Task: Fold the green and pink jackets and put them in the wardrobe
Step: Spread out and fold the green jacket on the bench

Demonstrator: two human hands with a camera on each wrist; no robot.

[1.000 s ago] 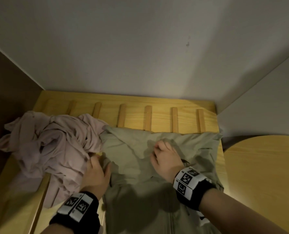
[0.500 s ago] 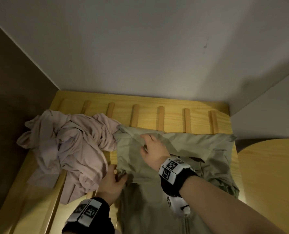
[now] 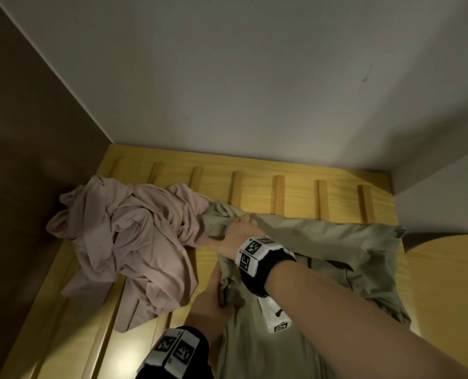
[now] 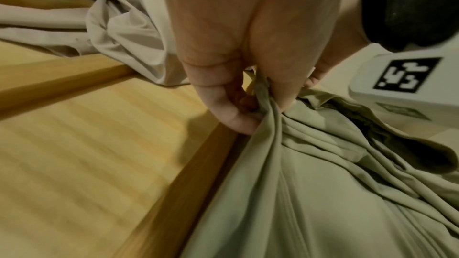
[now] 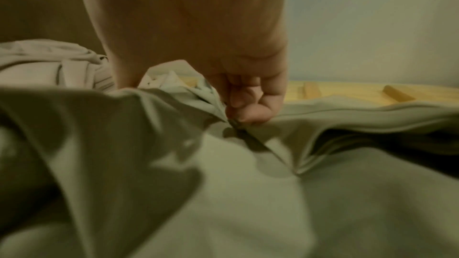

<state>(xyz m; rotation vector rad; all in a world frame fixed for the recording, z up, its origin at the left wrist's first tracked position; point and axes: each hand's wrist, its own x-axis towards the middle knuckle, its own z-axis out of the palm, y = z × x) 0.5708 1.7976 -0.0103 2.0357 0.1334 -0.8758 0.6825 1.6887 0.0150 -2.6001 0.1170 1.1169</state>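
Note:
The green jacket (image 3: 331, 247) lies spread over the wooden slats (image 3: 279, 195), running from the back rail toward me. My right hand (image 3: 235, 231) pinches a fold of the green jacket (image 5: 223, 183) at its far left corner, fingers curled on the cloth. My left hand (image 3: 213, 299) grips a bunched edge of the green jacket (image 4: 310, 193) lower down on its left side, under my right forearm. The pink jacket (image 3: 134, 236) sits crumpled in a heap to the left, touching the green one; it shows pale at the pink jacket (image 4: 119, 26) behind my left hand.
A brown wall (image 3: 22, 160) closes the left side and a grey wall (image 3: 254, 77) stands behind the slatted frame. A rounded wooden panel (image 3: 446, 283) lies at the right. Bare slats (image 4: 87, 144) show between the two jackets.
My right hand has slid left across the green jacket to its far left corner and taken hold of the cloth. My left hand has closed on the jacket's left edge.

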